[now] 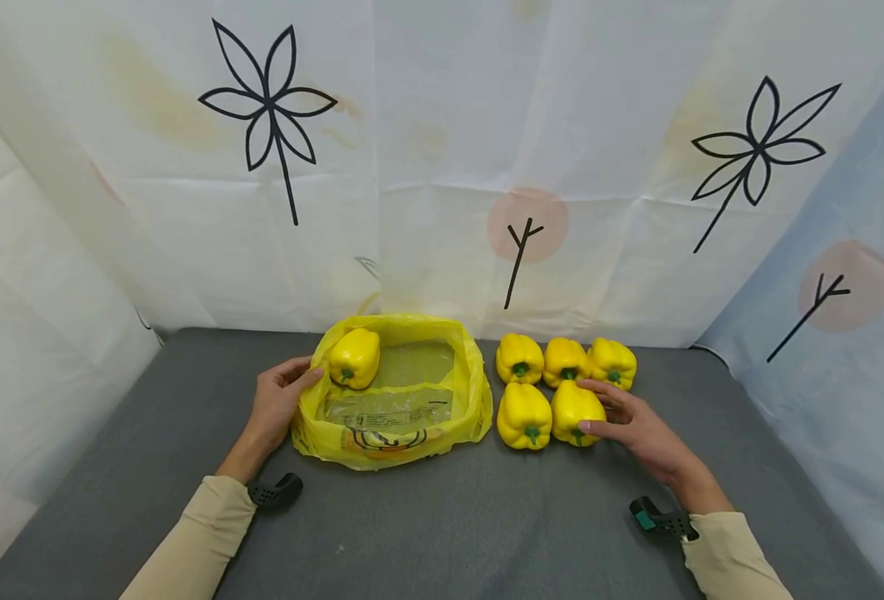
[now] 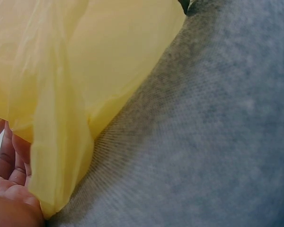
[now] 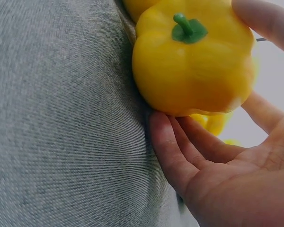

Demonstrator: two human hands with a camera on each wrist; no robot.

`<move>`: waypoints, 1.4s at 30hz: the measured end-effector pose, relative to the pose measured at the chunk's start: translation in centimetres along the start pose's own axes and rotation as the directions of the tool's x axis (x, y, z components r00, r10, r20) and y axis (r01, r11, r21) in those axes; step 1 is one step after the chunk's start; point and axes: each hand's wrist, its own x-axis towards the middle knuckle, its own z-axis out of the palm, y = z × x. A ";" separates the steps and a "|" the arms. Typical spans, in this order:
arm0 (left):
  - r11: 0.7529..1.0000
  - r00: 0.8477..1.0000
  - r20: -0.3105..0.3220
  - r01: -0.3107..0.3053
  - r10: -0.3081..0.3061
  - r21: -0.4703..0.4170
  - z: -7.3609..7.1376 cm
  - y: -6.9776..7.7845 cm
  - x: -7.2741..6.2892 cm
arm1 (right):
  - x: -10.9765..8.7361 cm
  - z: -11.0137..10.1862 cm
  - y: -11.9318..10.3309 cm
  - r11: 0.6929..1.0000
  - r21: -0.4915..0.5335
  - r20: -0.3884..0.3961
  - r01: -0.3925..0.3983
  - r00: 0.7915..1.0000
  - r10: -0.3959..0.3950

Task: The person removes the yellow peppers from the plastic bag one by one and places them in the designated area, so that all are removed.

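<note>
A yellow plastic bag (image 1: 392,433) lies with its mouth open, one yellow bell pepper (image 1: 355,358) inside at the left. My left hand (image 1: 280,400) holds the bag's left edge; the yellow plastic (image 2: 61,142) covers part of its fingers in the left wrist view. To the right of the bag, yellow bell peppers stand in two rows. At the front right one (image 1: 576,412), my right hand (image 1: 640,433) has its thumb and fingers around the sides. The right wrist view shows this pepper (image 3: 194,71) with its green stem, fingertips against its side and thumb opposite.
Beside the gripped pepper stands another bell pepper (image 1: 524,415). Three more peppers (image 1: 566,361) form the back row. Everything lies on a grey cloth-covered table (image 1: 442,533). A pale printed curtain (image 1: 442,167) hangs behind the table and at both sides.
</note>
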 end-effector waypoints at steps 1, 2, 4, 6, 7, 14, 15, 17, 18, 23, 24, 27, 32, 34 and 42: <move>1.000 1.000 0.001 -0.001 0.001 0.002 0.0 0.0 0.0 | 0.0 0.0 0.0 1.000 0.003 0.001 0.003 1.000 -0.003; 1.000 1.000 0.002 -0.003 0.003 0.004 0.0 0.0 0.0 | 0.0 0.0 0.1 1.000 0.006 0.000 0.008 1.000 -0.008; 1.000 1.000 0.005 -0.007 0.007 0.010 0.0 0.1 0.0 | 0.0 0.1 0.1 1.000 0.014 -0.002 0.015 1.000 -0.015; 1.000 1.000 0.007 -0.009 0.009 0.012 0.0 0.1 -0.1 | 0.0 0.1 0.1 1.000 0.017 -0.003 0.019 1.000 -0.019; 1.000 1.000 0.006 -0.008 0.008 0.011 0.0 0.1 -0.1 | 0.0 0.1 0.2 1.000 0.019 -0.004 0.020 1.000 -0.020; 1.000 1.000 0.008 -0.008 0.008 0.000 0.0 0.0 0.0 | 0.1 0.3 0.1 1.000 0.020 -0.018 0.015 1.000 -0.015; 1.000 1.000 0.008 -0.009 0.009 -0.001 0.0 0.0 0.0 | 0.1 0.3 0.1 1.000 0.020 -0.019 0.014 1.000 -0.014; 1.000 1.000 0.008 -0.010 0.010 -0.003 0.0 0.0 0.0 | 0.0 0.3 0.0 1.000 0.017 -0.022 0.012 1.000 -0.011; 1.000 1.000 0.008 -0.010 0.010 -0.003 0.0 0.0 0.0 | 0.0 0.4 0.0 1.000 0.017 -0.023 0.011 1.000 -0.011; 1.000 1.000 0.006 -0.008 0.008 0.003 0.0 0.1 -0.1 | 0.0 0.4 0.1 1.000 0.011 -0.027 0.015 1.000 -0.014; 1.000 1.000 0.005 -0.007 0.007 0.004 0.0 0.1 -0.1 | 0.0 0.4 0.1 1.000 0.010 -0.028 0.015 0.999 -0.015; 1.000 1.000 0.002 -0.006 0.006 0.009 0.0 0.1 -0.1 | -0.1 0.4 0.0 1.000 0.012 -0.032 0.013 0.999 -0.013; 1.000 1.000 -0.001 -0.003 0.003 0.015 0.0 0.2 -0.2 | -0.2 0.1 -0.3 1.000 0.010 -0.043 0.001 0.999 0.000; 1.000 1.000 -0.001 -0.001 0.001 0.015 0.0 0.2 -0.2 | -0.2 0.0 -0.4 1.000 0.010 -0.046 0.000 0.999 0.000; 1.000 1.000 0.003 -0.001 0.001 0.006 0.0 0.2 -0.1 | -0.7 -0.4 -0.8 0.999 -0.001 -0.067 0.053 0.996 -0.053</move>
